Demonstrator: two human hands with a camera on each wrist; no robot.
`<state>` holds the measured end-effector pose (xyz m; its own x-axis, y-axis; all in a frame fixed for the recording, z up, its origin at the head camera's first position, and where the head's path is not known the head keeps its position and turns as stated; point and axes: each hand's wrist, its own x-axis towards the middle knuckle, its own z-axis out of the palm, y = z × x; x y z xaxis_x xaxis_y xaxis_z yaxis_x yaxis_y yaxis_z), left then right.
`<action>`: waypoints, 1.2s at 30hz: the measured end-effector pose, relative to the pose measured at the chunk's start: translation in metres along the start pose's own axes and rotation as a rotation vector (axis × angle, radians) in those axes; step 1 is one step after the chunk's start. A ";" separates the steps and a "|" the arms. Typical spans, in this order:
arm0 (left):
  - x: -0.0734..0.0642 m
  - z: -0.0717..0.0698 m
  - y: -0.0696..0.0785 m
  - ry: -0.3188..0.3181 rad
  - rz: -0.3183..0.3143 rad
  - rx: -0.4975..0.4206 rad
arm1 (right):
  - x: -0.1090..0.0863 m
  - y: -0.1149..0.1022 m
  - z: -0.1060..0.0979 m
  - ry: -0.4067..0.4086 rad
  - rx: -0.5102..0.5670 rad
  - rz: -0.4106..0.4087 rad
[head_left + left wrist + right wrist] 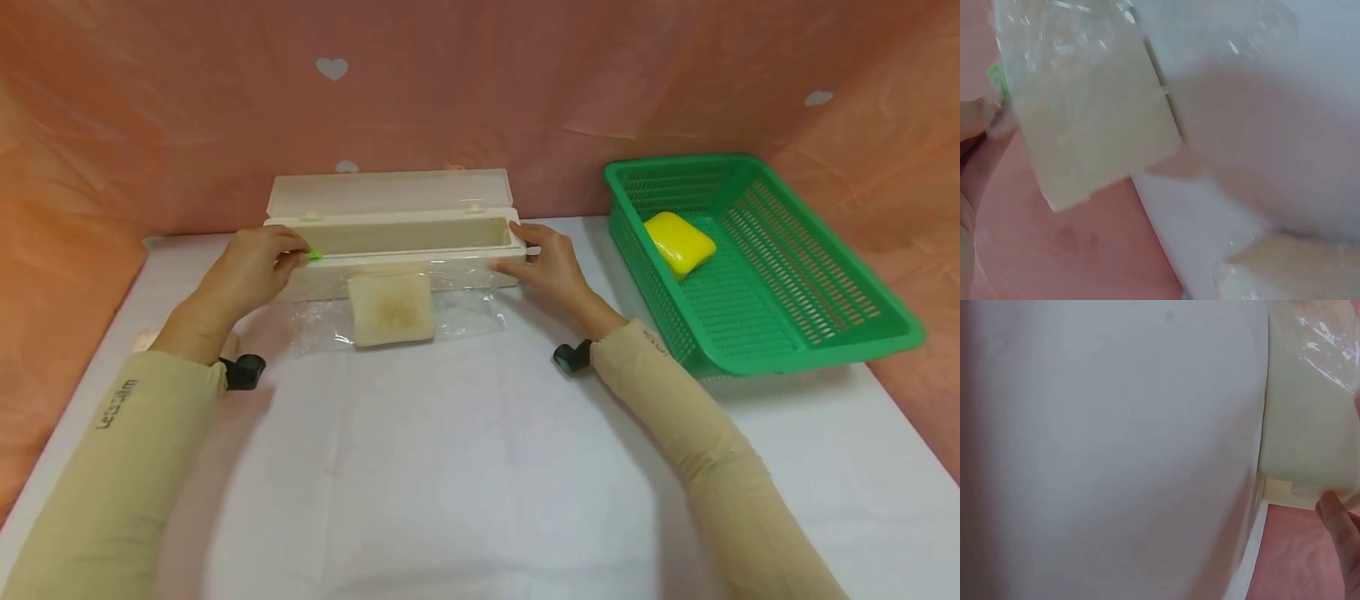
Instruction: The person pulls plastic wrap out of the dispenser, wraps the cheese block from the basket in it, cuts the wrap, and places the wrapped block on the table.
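A white cling film dispenser (397, 233) lies across the back of the table with its lid (390, 192) raised. At its left front edge, my left hand (255, 262) pinches a small green slide cutter (315, 254). My right hand (551, 258) grips the right end of the box, thumb on the front and fingers at the top rim. Clear film (468, 312) hangs over the front and spreads onto the table. A slice of bread (392, 308), browned in the middle, leans there against the front wall with the film about it.
To the right stands a green basket (810, 358) holding a shiny yellow block (678, 242). Beside the left forearm, partly hidden by it, lies a pale brown item in clear film (1310, 262). A pink curtain (480, 92) hangs behind the white-covered table (420, 467).
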<state>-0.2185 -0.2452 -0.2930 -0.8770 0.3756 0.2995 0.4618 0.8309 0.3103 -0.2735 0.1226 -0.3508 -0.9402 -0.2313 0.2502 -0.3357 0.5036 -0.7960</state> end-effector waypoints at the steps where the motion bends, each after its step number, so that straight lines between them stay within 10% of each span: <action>1: -0.001 0.000 -0.001 0.003 -0.001 0.001 | 0.000 0.000 0.000 -0.002 0.000 0.000; 11: -0.014 -0.010 -0.011 -0.026 -0.106 0.057 | -0.002 0.001 -0.002 0.010 0.004 0.004; 29: -0.031 -0.021 -0.028 0.052 -0.067 0.133 | -0.001 -0.002 0.000 0.013 0.000 0.000; 36: -0.041 -0.015 -0.014 0.106 -0.302 0.043 | -0.007 -0.003 -0.011 -0.126 -0.014 0.087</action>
<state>-0.1867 -0.2784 -0.2960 -0.9539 0.0666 0.2925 0.1748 0.9157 0.3617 -0.2666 0.1315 -0.3440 -0.9512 -0.2886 0.1090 -0.2552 0.5374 -0.8038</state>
